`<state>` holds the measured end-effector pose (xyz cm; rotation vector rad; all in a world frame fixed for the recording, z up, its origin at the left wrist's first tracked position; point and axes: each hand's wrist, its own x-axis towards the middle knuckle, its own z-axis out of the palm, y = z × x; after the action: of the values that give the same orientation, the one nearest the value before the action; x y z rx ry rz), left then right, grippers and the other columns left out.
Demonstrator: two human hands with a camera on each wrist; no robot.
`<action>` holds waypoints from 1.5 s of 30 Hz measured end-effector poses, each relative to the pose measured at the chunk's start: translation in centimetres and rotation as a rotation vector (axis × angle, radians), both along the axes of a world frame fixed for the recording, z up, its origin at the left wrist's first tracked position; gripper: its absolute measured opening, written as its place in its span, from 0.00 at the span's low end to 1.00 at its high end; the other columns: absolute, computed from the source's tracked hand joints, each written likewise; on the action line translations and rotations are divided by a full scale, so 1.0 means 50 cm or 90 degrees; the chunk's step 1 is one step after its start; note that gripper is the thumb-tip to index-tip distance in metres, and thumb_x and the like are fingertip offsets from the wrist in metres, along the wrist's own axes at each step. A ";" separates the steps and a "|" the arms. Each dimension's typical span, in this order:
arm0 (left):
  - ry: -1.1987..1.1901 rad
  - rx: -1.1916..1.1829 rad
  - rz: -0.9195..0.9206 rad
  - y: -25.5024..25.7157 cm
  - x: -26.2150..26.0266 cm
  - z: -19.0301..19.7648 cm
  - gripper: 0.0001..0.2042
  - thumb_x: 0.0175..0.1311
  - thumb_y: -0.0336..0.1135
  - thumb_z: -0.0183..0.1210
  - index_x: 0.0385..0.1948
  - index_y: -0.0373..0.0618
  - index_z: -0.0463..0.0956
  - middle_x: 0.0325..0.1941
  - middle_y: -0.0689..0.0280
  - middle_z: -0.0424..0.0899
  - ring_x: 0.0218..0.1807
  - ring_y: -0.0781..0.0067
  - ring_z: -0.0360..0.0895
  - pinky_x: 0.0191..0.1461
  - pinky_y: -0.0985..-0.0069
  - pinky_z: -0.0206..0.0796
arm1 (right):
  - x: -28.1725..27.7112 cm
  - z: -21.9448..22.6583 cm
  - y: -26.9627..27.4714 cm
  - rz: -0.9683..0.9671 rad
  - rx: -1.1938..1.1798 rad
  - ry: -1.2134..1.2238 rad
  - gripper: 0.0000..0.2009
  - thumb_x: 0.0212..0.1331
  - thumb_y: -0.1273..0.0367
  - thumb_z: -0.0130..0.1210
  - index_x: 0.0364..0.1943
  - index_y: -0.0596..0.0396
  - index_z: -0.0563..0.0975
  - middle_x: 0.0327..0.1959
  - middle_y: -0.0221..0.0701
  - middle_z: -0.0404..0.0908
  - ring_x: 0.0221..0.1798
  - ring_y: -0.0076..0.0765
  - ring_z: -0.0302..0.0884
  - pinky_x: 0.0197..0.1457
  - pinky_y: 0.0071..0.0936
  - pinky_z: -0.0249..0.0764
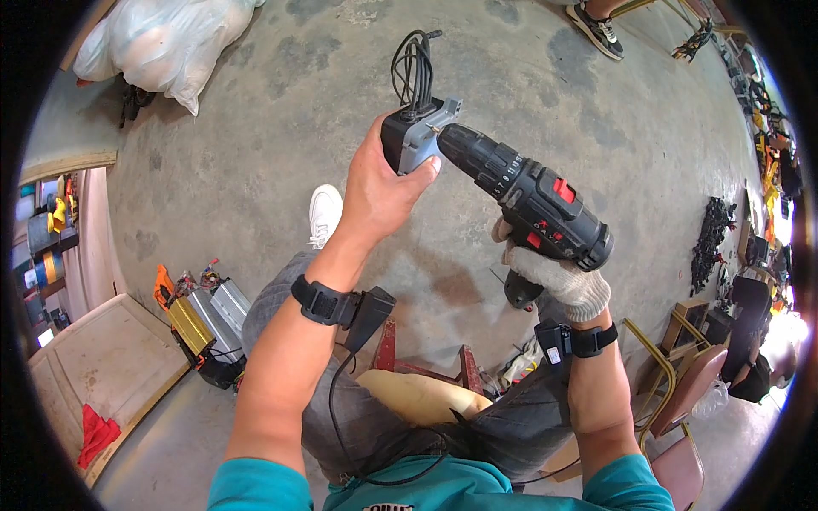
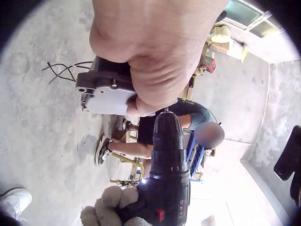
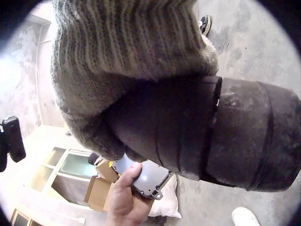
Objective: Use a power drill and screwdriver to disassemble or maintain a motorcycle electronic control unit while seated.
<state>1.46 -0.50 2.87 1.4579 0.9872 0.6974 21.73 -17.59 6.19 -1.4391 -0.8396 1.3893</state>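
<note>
My bare left hand [image 1: 379,194] grips a small black case [image 1: 393,139] with a light grey metal plate [image 1: 415,153], its thumb pressed on the plate. Screws dot the plate's rim in the left wrist view. A bundle of black cable [image 1: 414,77] rises from the case. In a knitted glove, my right hand [image 1: 558,277] holds a black cordless drill [image 1: 545,200] by its handle. The drill's bit [image 1: 434,130] points left, its tip right at the plate's edge. Seen from the right wrist, the drill's rear body [image 3: 244,132] fills much of the view and its handle is hidden.
A white plastic sack [image 1: 170,51] lies at the far left. Gold and silver metal units [image 1: 204,315] stand beside my left leg, near a wooden board [image 1: 111,366]. Chairs [image 1: 690,392] are at the right. Another person [image 2: 188,115] sits ahead.
</note>
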 end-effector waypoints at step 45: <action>0.012 0.027 0.001 -0.002 0.002 0.001 0.25 0.60 0.29 0.71 0.60 0.39 0.76 0.55 0.64 0.84 0.57 0.71 0.79 0.67 0.69 0.68 | -0.002 -0.008 -0.005 -0.015 0.013 0.042 0.23 0.55 0.77 0.66 0.57 0.52 0.81 0.46 0.28 0.88 0.47 0.25 0.83 0.53 0.30 0.82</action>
<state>1.55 -0.60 2.92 1.5027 0.9928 0.7100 21.65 -17.82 5.77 -1.3769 -0.7904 1.3997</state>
